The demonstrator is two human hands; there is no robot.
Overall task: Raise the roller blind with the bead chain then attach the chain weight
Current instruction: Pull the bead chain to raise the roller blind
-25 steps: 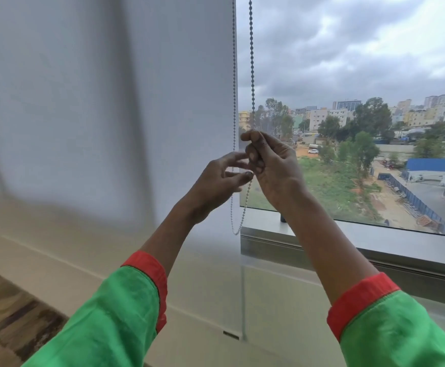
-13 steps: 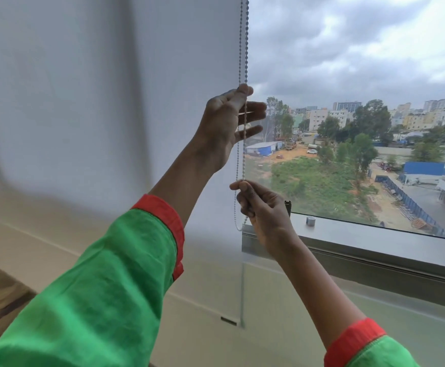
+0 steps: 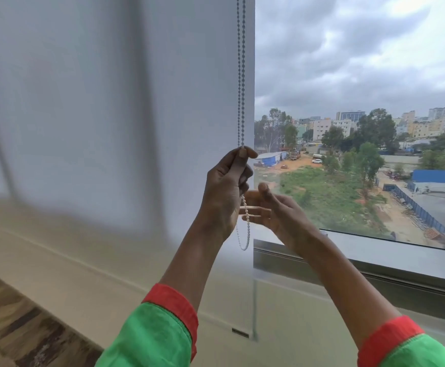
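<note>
A white roller blind (image 3: 110,102) covers the left window pane, and its lower edge is blurred. The bead chain (image 3: 241,75) hangs in two strands along the blind's right edge. Its loop ends below my hands (image 3: 244,242). My left hand (image 3: 224,192) pinches the chain between thumb and fingers at mid height. My right hand (image 3: 274,213) is blurred just right of the chain, fingers spread, not clearly holding it. No chain weight shows in this view.
The right pane (image 3: 361,102) is uncovered, showing sky, buildings and a green lot. A grey sill (image 3: 374,258) runs below it. A cream wall (image 3: 84,274) sits under the blind, with wood floor (image 3: 17,335) at lower left.
My left hand has come down along the chain from high up to mid height. My right hand has let go low on the chain and risen beside the left hand, fingers spread.
</note>
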